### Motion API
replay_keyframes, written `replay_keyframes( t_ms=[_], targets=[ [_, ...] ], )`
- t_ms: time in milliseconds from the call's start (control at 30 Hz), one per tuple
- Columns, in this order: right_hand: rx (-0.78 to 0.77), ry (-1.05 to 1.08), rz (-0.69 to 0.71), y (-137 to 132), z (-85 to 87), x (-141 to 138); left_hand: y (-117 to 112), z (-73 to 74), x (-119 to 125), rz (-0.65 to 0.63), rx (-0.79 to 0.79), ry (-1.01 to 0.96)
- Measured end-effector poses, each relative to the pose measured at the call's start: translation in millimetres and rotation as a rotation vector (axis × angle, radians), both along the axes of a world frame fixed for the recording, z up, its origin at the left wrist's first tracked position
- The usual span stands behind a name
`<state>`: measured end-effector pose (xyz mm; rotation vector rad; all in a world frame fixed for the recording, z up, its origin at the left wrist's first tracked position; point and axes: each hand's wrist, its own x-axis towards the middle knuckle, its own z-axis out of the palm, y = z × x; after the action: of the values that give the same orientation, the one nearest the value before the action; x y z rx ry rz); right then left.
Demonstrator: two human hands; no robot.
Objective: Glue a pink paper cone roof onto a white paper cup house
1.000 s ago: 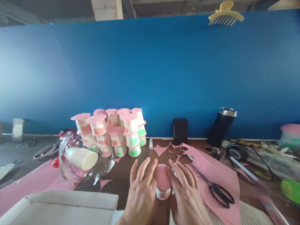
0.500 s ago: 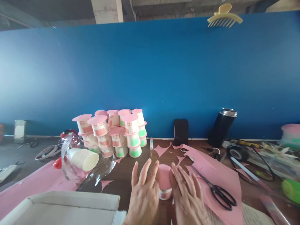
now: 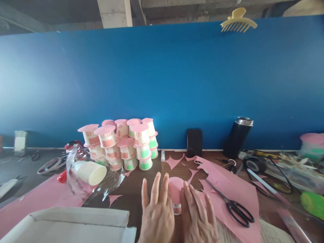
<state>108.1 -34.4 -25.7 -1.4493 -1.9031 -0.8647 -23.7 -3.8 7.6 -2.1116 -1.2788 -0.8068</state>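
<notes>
A small paper cup (image 3: 177,209) stands upside down on the brown table, with a pink paper disc (image 3: 176,189) on top. My left hand (image 3: 157,212) is at the disc's left edge, its fingers stretched out and spread. On the opposite side my right hand (image 3: 198,212) lies with straight fingers, their tips over the disc's right edge. Both thumbs are hidden from sight. To the right, black-handled scissors (image 3: 239,211) rest on a cut pink paper sheet (image 3: 248,199). Pink paper scraps (image 3: 174,162) lie behind my hands.
Stacked paper cups with pink discs (image 3: 126,148) stand at the back left. Before them lies a plastic bag (image 3: 72,172) with nested cups (image 3: 92,172). A white box (image 3: 83,212) sits front left. A phone (image 3: 194,142) and black flask (image 3: 236,138) stand by the blue partition (image 3: 162,74).
My right hand has shifted slightly left, its fingertips now over the disc. More of the disc shows beside my left fingers, and the cup below is more covered. The view has moved a little.
</notes>
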Motion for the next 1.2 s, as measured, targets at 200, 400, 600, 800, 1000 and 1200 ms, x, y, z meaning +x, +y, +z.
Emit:
replay_keyframes(
  t_ms=[200,400,600,800,1000,1200],
  targets=[
    [0.019,0.059,0.014,1.3,-6.1,-4.9,-0.5,0.3,-0.2,0.027,0.012,0.022],
    [0.062,0.048,0.028,0.7,-10.8,-5.7,-9.0,-10.3,9.5,0.048,0.022,0.023],
    [0.008,-0.045,0.045,0.1,-18.8,-3.4,-12.8,-18.3,15.4,0.061,0.021,0.030],
    [0.013,0.030,0.057,-0.4,-18.5,-4.8,-10.9,-21.8,14.0,0.049,0.005,0.029],
    [0.020,0.068,-0.006,0.1,-13.3,-3.6,-4.8,-16.9,3.9,0.158,0.005,-0.017],
    [0.040,0.052,0.010,-2.5,-9.8,-11.0,1.4,-19.5,-3.7,0.176,-0.018,-0.022]
  ],
)
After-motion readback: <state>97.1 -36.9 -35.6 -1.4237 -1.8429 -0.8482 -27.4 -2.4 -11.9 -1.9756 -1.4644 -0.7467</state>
